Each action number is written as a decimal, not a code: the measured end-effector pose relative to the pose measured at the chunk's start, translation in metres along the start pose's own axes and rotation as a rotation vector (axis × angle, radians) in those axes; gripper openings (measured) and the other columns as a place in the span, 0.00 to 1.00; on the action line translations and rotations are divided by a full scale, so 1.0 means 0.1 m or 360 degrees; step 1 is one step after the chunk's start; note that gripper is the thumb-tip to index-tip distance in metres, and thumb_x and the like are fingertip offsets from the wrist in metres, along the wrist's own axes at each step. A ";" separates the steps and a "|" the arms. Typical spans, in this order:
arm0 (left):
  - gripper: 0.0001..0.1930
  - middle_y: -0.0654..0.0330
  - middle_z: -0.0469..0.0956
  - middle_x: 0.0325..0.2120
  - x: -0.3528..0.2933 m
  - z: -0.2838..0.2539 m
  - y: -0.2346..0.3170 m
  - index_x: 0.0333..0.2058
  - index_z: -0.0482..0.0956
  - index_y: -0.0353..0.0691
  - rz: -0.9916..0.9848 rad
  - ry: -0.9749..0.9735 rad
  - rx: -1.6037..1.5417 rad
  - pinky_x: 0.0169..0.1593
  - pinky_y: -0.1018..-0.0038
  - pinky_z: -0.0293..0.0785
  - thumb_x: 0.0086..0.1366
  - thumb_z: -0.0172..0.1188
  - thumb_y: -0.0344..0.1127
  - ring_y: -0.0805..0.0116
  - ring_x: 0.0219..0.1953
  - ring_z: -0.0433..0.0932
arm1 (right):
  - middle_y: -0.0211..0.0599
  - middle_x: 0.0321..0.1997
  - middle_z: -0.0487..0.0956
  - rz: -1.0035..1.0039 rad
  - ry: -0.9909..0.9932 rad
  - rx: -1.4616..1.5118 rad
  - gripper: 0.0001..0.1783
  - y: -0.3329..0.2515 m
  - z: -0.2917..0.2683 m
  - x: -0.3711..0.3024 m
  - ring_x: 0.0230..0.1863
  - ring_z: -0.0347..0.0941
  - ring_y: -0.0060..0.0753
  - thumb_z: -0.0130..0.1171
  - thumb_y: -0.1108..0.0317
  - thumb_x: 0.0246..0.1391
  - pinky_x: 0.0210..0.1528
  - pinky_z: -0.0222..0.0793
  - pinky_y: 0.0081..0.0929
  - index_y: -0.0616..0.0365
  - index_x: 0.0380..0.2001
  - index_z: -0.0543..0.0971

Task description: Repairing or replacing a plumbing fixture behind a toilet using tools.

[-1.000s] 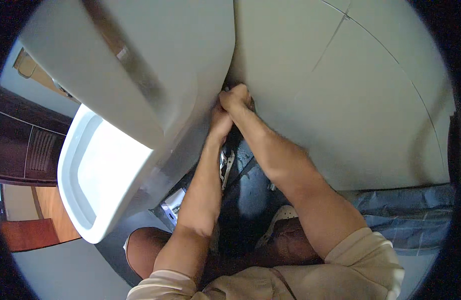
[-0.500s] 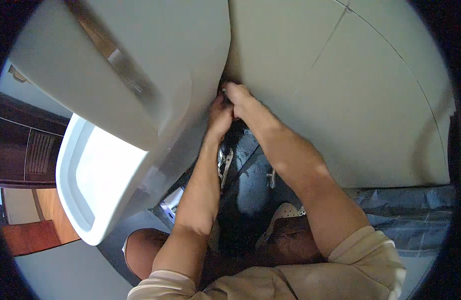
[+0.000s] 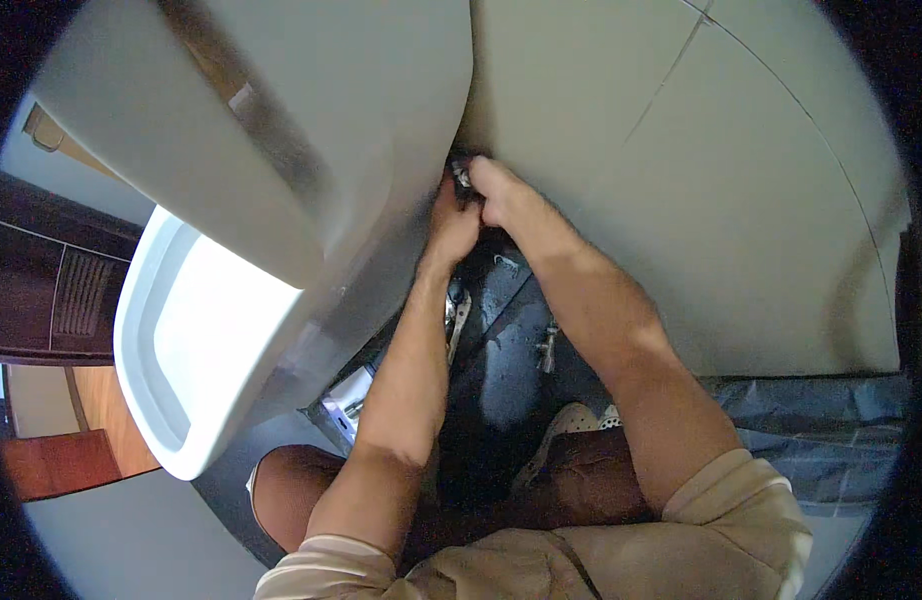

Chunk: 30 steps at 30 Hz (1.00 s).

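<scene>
Both my arms reach down into the narrow gap between a large white ceramic fixture (image 3: 381, 120) and the pale wall (image 3: 661, 190). My right hand (image 3: 497, 188) is closed around a small shiny metal fitting (image 3: 461, 175) at the wall. Just below and to the left, my left hand (image 3: 453, 232) is closed too, its thumb near the right hand. Its fingertips are hidden in the dark gap, so what they hold cannot be made out.
On the wet dark floor lie locking pliers (image 3: 460, 318), partly behind my left forearm, and a small metal valve (image 3: 548, 352). A clear package (image 3: 349, 398) lies left of that forearm. The fixture's white rim (image 3: 131, 330) juts out at left; folded dark sheeting (image 3: 821, 430) lies at right.
Both hands have shifted slightly right in the picture, and the metal fitting by the right hand shows more plainly. The whole view has shifted a little too; more of the floor valve shows.
</scene>
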<state>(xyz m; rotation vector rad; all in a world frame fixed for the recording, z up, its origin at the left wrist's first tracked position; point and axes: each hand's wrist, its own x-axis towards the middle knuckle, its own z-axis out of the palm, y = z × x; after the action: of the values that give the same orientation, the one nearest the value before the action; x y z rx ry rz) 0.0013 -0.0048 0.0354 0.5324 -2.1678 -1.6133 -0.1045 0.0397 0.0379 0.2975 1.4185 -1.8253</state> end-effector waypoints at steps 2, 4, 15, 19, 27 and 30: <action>0.25 0.48 0.75 0.48 0.00 -0.02 0.01 0.57 0.68 0.38 0.0024 0.0008 0.0033 0.50 0.65 0.71 0.59 0.55 0.33 0.55 0.47 0.75 | 0.40 0.28 0.76 0.0034 -0.0076 0.0046 0.08 -0.01 -0.02 0.00 0.27 0.69 0.35 0.56 0.69 0.50 0.28 0.69 0.32 0.64 0.30 0.79; 0.25 0.46 0.76 0.48 0.02 -0.09 0.07 0.56 0.67 0.36 -0.0284 -0.0244 -0.0135 0.49 0.63 0.71 0.59 0.52 0.31 0.50 0.46 0.75 | 0.41 0.28 0.77 0.0000 0.0005 -0.0048 0.09 -0.04 0.06 -0.01 0.27 0.70 0.35 0.56 0.69 0.50 0.29 0.69 0.33 0.64 0.30 0.79; 0.19 0.49 0.79 0.39 -0.01 -0.12 -0.05 0.50 0.71 0.36 0.0051 0.0015 0.0194 0.42 0.67 0.73 0.60 0.52 0.32 0.56 0.37 0.77 | 0.42 0.28 0.78 -0.0108 0.0443 -0.0570 0.11 -0.10 0.15 -0.33 0.29 0.73 0.36 0.59 0.67 0.47 0.32 0.72 0.34 0.64 0.31 0.80; 0.20 0.50 0.78 0.41 -0.06 -0.09 0.04 0.51 0.72 0.36 -0.0142 -0.0116 -0.0213 0.41 0.71 0.73 0.59 0.56 0.35 0.60 0.38 0.76 | 0.43 0.28 0.79 -0.0146 0.0622 -0.0747 0.12 -0.14 0.28 -0.39 0.30 0.74 0.37 0.60 0.66 0.46 0.33 0.72 0.34 0.65 0.31 0.80; 0.23 0.51 0.77 0.43 -0.14 -0.07 0.07 0.53 0.70 0.34 -0.0664 -0.0078 -0.0592 0.43 0.71 0.73 0.61 0.57 0.37 0.61 0.38 0.76 | 0.46 0.32 0.81 -0.0154 0.0902 -0.1117 0.15 -0.08 0.40 -0.35 0.34 0.78 0.43 0.61 0.64 0.43 0.37 0.74 0.36 0.64 0.32 0.81; 0.24 0.51 0.77 0.44 -0.17 -0.08 0.04 0.53 0.70 0.34 -0.0540 -0.0106 -0.0360 0.44 0.72 0.72 0.59 0.60 0.37 0.62 0.39 0.76 | 0.48 0.33 0.81 -0.0400 0.0924 -0.1234 0.15 -0.02 0.40 -0.44 0.35 0.78 0.49 0.60 0.63 0.45 0.37 0.74 0.38 0.64 0.33 0.81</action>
<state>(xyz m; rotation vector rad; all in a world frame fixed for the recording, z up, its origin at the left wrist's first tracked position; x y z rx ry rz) 0.0197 -0.0014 0.0398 0.8195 -1.9832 -2.0489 -0.0661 0.0233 0.0800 0.2571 2.5383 -1.2613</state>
